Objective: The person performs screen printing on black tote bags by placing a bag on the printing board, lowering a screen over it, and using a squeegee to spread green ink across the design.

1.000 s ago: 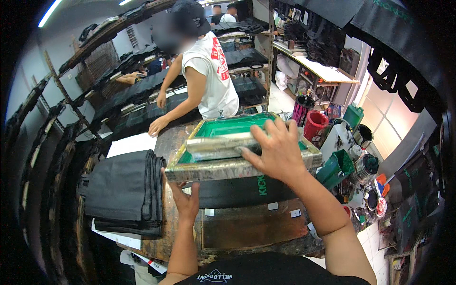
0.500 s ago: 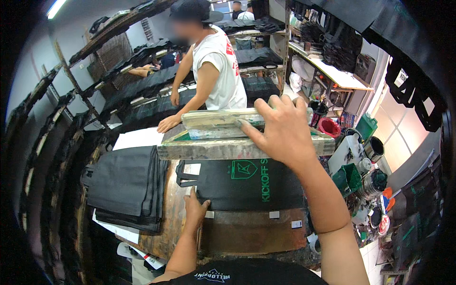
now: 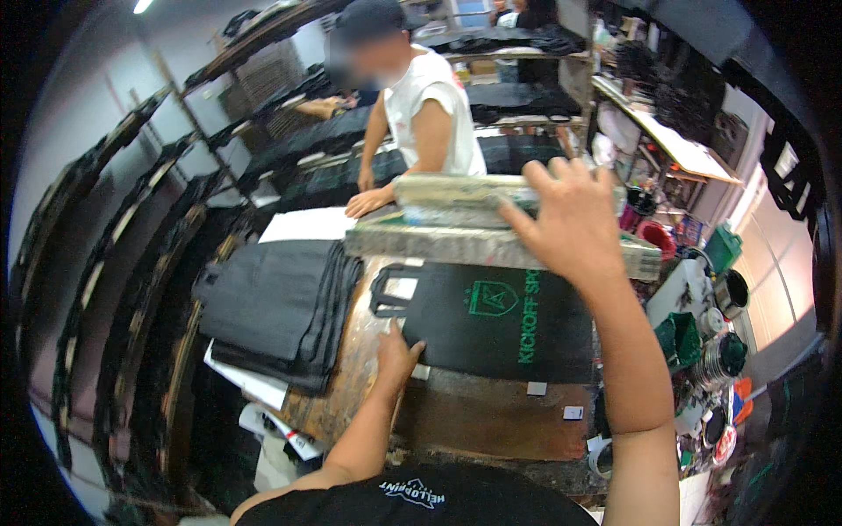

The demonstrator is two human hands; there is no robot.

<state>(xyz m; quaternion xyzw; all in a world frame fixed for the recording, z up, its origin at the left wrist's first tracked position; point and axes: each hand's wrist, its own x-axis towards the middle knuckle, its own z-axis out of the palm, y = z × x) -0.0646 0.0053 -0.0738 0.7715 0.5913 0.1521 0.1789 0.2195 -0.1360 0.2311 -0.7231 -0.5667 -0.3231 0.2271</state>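
On the work table lies a black fabric bag (image 3: 447, 333) with a green printed crest and lettering, its handle loop (image 3: 382, 294) toward the left. Above its far side is a raised screen-printing frame (image 3: 456, 243) of worn, ink-stained wood. My right hand (image 3: 574, 219) is closed over a wooden squeegee (image 3: 465, 190) at the top of the frame, fingers hooked over its far side and thumb on the near side. My left hand (image 3: 399, 351) is at the bag's left edge, just below the handle, thumb and fingers apart; its fingertips appear to touch the bag's edge.
A stack of black bags (image 3: 272, 294) lies at left on white paper (image 3: 307, 225). Across the table stands a co-worker (image 3: 438, 114), one hand near the frame. Racks of bags (image 3: 316, 145) line the left and back. Ink cans and tubs (image 3: 680, 337) crowd the right.
The whole view has shifted, so things sit farther right and higher. The frame is a little higher off the bag, uncovering more green lettering. My left hand keeps its place by the bag handle.
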